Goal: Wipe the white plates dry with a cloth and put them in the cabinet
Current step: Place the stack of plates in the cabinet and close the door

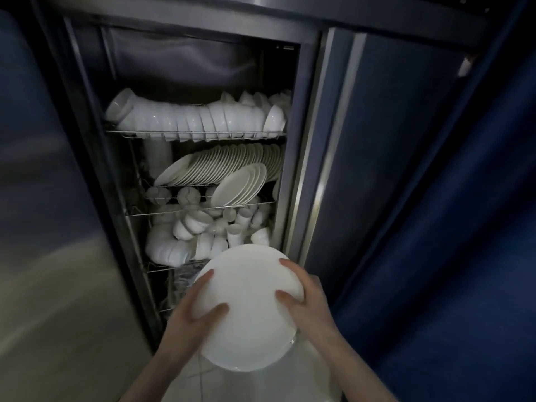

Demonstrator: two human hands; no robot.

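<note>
I hold a large white plate (246,309) in both hands, low in front of the open cabinet (293,146). My left hand (191,311) grips its left rim, thumb on the face. My right hand (304,294) grips its right rim, fingers curled over the edge. A second rim shows just beneath the plate, so it may be a stack. On the cabinet's middle wire shelf, rows of white plates (232,169) stand on edge. No cloth is visible.
White bowls (197,120) line the top rack and cups and small bowls (203,233) fill the lower rack. A steel door panel (58,256) stands to the left, and a dark blue door (435,198) is swung open on the right. Pale floor tiles lie below.
</note>
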